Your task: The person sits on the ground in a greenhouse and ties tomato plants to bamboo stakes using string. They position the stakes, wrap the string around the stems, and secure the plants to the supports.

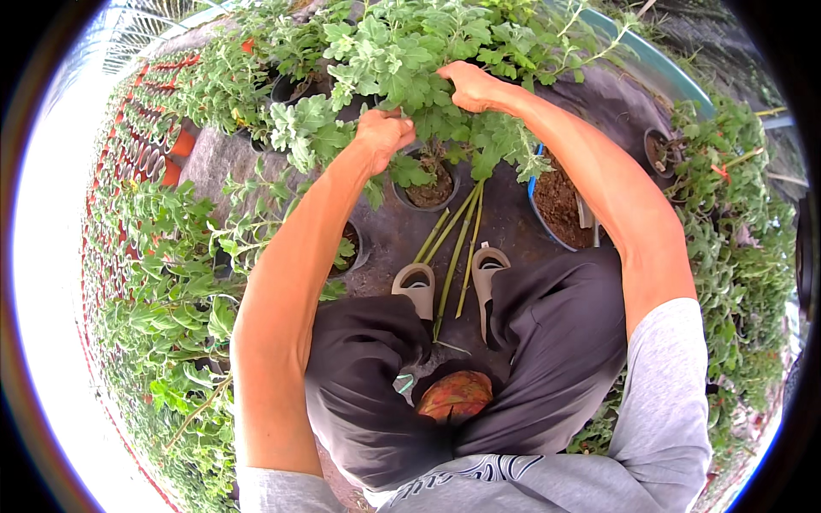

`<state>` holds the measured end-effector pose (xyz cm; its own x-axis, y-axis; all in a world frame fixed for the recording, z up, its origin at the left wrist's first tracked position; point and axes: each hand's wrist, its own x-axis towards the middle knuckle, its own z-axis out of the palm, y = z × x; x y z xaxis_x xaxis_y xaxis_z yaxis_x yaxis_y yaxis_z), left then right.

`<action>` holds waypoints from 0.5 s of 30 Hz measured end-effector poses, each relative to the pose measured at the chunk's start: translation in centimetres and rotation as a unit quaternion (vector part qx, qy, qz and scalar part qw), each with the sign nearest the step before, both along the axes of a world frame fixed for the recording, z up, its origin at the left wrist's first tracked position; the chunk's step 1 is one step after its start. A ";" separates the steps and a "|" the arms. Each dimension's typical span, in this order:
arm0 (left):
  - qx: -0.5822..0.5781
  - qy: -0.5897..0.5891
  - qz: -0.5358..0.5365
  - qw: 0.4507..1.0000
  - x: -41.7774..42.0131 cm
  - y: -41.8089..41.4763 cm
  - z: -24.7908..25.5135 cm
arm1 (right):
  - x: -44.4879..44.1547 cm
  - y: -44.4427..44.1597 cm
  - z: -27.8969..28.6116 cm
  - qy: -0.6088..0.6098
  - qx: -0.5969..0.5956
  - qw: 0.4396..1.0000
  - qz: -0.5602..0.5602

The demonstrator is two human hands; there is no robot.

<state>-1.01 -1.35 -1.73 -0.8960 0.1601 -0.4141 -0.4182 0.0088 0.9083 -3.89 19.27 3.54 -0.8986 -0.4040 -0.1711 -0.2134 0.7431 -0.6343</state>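
A leafy potted plant [401, 70] with lobed, pale green leaves stands before me, its round dark pot [428, 192] filled with soil. My left hand [385, 136] is at the lower left of its foliage, fingers curled; whether a stem is between them cannot be told. My right hand [471, 86] reaches into the upper right of the same foliage, its fingertips partly hidden by leaves. Several green bamboo-like canes [458, 256] lie on the dark ground cloth between my feet and the pot.
A blue-rimmed tub of brown soil [557, 199] with a tool in it is at the right. Another black pot [349, 250] stands at the left. Dense plants [725, 256] line the right side, and rows of orange pots [181, 142] fill the far left. Beige clogs [415, 288] are on my feet.
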 end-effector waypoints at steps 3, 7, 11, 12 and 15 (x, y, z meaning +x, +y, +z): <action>-0.155 -0.013 -0.109 0.982 2.5 0.6 4.3 | -0.7 1.1 -0.1 0.009 0.035 0.999 -0.004; -0.238 0.041 -0.240 0.940 5.3 0.4 9.4 | -1.2 2.2 0.4 0.116 0.087 0.989 0.006; -0.139 0.233 -0.165 0.948 10.7 -1.8 12.9 | -0.4 2.5 1.7 0.179 -0.030 0.975 -0.125; -0.104 0.240 -0.142 0.955 13.0 -2.9 13.8 | 0.6 2.2 2.7 0.211 -0.041 0.970 -0.113; -0.050 0.267 -0.074 0.960 20.7 -5.2 14.9 | 3.8 2.8 4.8 0.218 -0.078 0.965 -0.119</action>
<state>19.74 -6.53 13.16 -0.9555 0.2845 0.0784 0.1196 0.1302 0.9843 -0.10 22.03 8.37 -0.9418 -0.1680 0.2912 -0.3210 0.7068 -0.6304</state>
